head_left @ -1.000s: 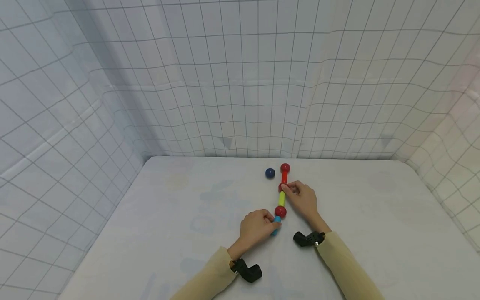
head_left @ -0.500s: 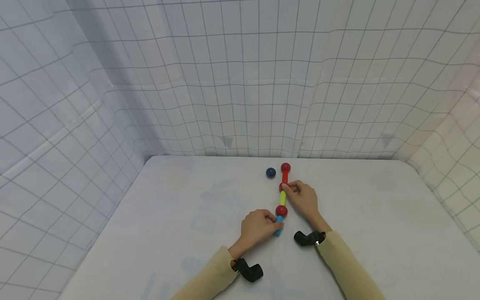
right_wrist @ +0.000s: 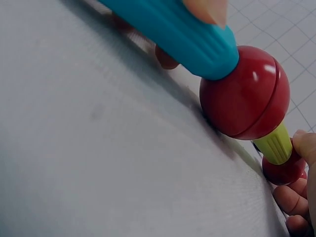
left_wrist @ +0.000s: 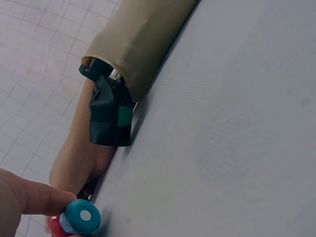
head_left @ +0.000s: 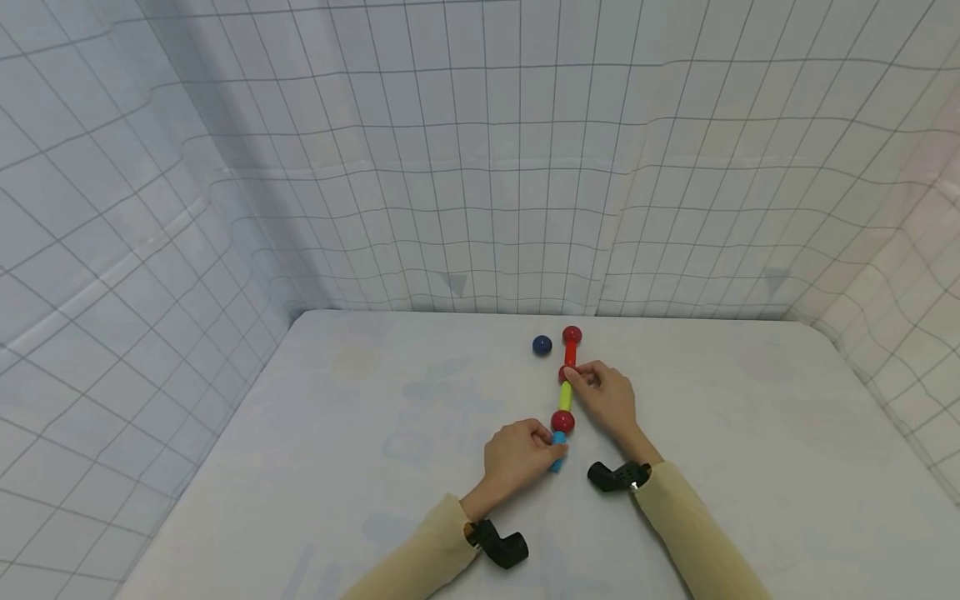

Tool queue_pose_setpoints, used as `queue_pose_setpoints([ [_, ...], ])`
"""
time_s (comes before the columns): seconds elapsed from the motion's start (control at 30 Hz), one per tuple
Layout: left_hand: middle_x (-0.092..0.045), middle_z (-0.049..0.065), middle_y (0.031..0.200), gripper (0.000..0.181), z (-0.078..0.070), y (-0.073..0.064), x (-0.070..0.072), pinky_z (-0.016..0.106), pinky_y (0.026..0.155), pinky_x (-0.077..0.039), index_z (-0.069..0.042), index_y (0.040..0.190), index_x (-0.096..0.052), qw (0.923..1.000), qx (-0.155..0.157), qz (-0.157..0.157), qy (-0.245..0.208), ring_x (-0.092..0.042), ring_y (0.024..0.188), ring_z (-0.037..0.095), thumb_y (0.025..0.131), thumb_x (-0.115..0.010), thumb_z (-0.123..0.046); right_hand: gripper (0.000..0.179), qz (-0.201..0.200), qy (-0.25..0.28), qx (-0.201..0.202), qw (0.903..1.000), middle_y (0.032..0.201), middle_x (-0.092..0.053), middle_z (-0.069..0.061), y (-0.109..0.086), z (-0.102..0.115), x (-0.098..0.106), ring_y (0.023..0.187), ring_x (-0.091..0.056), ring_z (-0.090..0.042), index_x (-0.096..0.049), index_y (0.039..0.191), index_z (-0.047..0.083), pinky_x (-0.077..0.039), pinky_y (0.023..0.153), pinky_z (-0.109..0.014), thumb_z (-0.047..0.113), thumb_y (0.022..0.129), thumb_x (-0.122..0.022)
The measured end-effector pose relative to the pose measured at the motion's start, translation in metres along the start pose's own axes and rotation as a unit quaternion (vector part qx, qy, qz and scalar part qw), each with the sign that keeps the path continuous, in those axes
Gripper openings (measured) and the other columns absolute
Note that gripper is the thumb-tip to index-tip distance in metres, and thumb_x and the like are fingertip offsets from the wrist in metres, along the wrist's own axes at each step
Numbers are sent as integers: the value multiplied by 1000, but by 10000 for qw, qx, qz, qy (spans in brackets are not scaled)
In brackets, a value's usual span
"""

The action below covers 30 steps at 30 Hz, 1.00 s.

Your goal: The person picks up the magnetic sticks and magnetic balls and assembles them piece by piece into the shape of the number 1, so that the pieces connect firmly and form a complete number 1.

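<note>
A chain of toy balls and rods stretches away from me on the white table (head_left: 360, 467). Its near end is a blue rod (head_left: 557, 466), pinched between thumb and fingers of my left hand (head_left: 514, 454). A red ball (head_left: 562, 422) meets the rod's far end, followed by a yellow-green rod (head_left: 566, 397). My right hand (head_left: 609, 402) pinches the middle red ball (right_wrist: 282, 170) and partly covers it. Beyond lie a red rod (head_left: 571, 354) and a far red ball (head_left: 572, 334). The left wrist view shows the blue rod's free end (left_wrist: 85, 215) with a pale round spot.
A dark blue ball (head_left: 542, 345) sits loose just left of the chain's far end. Black wrist cameras (head_left: 501, 546) stick out below both hands. White grid-patterned curtains (head_left: 480, 167) enclose the table's back and sides.
The left hand, blue rod and near red ball have shifted slightly right, bringing the chain a little straighter. The right hand stays on the middle red ball.
</note>
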<state>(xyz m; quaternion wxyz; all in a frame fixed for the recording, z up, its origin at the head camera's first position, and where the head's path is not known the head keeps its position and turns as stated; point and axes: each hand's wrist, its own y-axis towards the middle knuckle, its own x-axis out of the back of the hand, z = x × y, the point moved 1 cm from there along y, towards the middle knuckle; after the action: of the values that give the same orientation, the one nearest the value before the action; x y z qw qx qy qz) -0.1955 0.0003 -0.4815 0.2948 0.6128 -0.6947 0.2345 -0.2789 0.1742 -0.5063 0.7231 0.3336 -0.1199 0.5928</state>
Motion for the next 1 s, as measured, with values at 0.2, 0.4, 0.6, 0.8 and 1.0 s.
queue_pose_setpoints([
  [0.2,-55,-17,59,22,-1,-1,-1,24,50,-37,-18,74,-64,9999,-8,-105,11,-49,55,1,77,-74,-37,40,13,-41,-7,10000,71,-61,2,1,-1,0,65,-49,-17,-69,97,7,-34,59,-31,46,88,-64],
  [0.4,-54,-17,58,23,0,0,-3,24,50,-37,-18,74,-64,9999,-41,-150,65,-48,55,1,78,-74,-39,42,84,-17,-112,9999,72,-61,0,1,-3,0,66,-49,-18,-68,97,8,-34,60,-32,48,88,-63],
  [0.6,-55,-17,59,24,0,-1,-2,23,50,-37,-17,75,-65,9998,-104,-136,69,-49,56,1,78,-74,-39,41,124,7,-165,9998,73,-61,-1,1,-3,-1,66,-50,-19,-68,97,8,-35,60,-32,48,88,-63],
  [0.8,-59,-15,61,27,0,-2,0,23,50,-38,-15,79,-66,9996,-266,-36,48,-52,57,3,77,-75,-41,41,109,28,-176,9998,73,-61,-1,1,-2,-1,65,-50,-18,-68,97,8,-35,59,-32,48,88,-63],
  [1.0,-61,-16,62,29,3,-1,-2,23,49,-37,-15,80,-67,9993,-365,-30,16,-54,58,2,77,-75,-43,40,97,33,-152,9998,72,-61,-1,1,-4,-1,65,-50,-18,-68,96,9,-35,59,-32,48,88,-63],
])
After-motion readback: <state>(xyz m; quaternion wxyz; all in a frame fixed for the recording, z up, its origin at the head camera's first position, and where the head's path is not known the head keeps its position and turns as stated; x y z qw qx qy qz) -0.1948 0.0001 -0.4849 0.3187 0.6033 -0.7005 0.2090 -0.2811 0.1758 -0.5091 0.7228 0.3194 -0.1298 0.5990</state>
